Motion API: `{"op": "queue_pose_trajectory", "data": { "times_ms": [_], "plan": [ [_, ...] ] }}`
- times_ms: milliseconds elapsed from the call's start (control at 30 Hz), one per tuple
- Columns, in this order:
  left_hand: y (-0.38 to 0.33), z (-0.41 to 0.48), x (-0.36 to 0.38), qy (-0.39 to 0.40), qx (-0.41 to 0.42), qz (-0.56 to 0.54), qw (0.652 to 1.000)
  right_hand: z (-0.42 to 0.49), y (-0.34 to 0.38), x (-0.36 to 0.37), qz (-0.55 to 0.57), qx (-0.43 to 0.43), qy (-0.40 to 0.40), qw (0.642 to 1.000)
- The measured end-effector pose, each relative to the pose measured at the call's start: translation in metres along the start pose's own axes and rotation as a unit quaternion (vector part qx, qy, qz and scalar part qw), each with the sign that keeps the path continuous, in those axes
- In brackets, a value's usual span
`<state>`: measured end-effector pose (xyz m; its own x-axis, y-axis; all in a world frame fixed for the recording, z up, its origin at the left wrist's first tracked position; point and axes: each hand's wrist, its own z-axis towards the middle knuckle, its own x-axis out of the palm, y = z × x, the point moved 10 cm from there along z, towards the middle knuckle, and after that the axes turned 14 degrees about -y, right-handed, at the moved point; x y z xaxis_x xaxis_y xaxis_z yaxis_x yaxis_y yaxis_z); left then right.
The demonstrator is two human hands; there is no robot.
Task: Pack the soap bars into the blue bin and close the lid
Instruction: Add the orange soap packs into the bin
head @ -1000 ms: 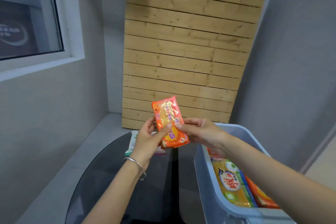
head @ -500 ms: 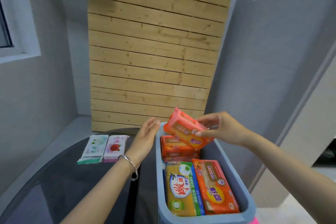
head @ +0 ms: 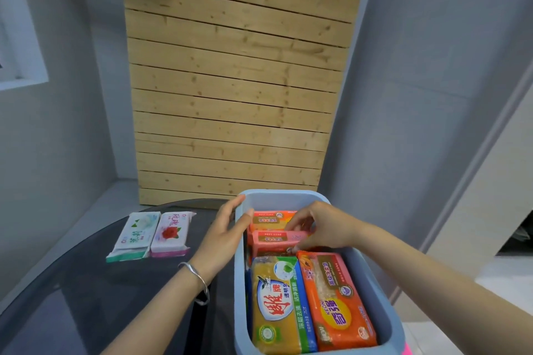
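Observation:
The blue bin (head: 383, 291) stands on the dark round table and holds several wrapped soap bars. A yellow bar (head: 277, 305) and an orange bar (head: 337, 300) lie flat at the near end. Two orange bars stand on edge at the far end, one at the back (head: 271, 217) and one in front (head: 277, 239). My right hand (head: 320, 225) reaches into the bin and pinches the front standing bar. My left hand (head: 225, 235) rests with straight fingers against the bin's left rim. No lid is in view.
Two wrapped soap bars lie side by side on the table to the left, a green-and-white one (head: 135, 235) and a pink one (head: 171, 233). A wooden slatted panel (head: 236, 81) leans on the wall behind. Grey walls close in on both sides.
My right hand has carried the orange bar from the air down into the bin's far end. My left hand let go of it and moved to the bin's rim. The view swung right.

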<state>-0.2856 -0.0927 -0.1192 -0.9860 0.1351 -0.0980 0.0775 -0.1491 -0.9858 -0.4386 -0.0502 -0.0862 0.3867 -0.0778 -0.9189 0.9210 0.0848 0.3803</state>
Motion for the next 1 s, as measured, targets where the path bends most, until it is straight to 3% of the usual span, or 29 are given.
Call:
{"op": "queue_pose_trajectory", "data": {
  "times_ms": [233,433,700,867,1000],
  "plan": [
    [0.0,-0.002,-0.001,-0.002,0.006,-0.008,1.0,0.01,0.01,-0.009,0.111,0.01,-0.075,0.991],
    [0.0,-0.001,-0.006,-0.007,0.015,-0.016,1.0,0.019,0.02,0.032,0.118,0.005,0.004,0.993],
    [0.017,0.009,-0.064,-0.063,0.011,0.007,0.998,0.018,0.023,0.029,0.136,0.022,-0.003,0.991],
    [0.049,0.024,-0.133,-0.127,-0.042,0.028,0.991,0.04,0.064,-0.004,0.255,0.054,-0.134,0.956],
    [0.079,0.04,-0.182,-0.154,-0.072,0.081,0.982,0.075,0.113,0.029,0.352,0.11,-0.102,0.924]
  ]
}}
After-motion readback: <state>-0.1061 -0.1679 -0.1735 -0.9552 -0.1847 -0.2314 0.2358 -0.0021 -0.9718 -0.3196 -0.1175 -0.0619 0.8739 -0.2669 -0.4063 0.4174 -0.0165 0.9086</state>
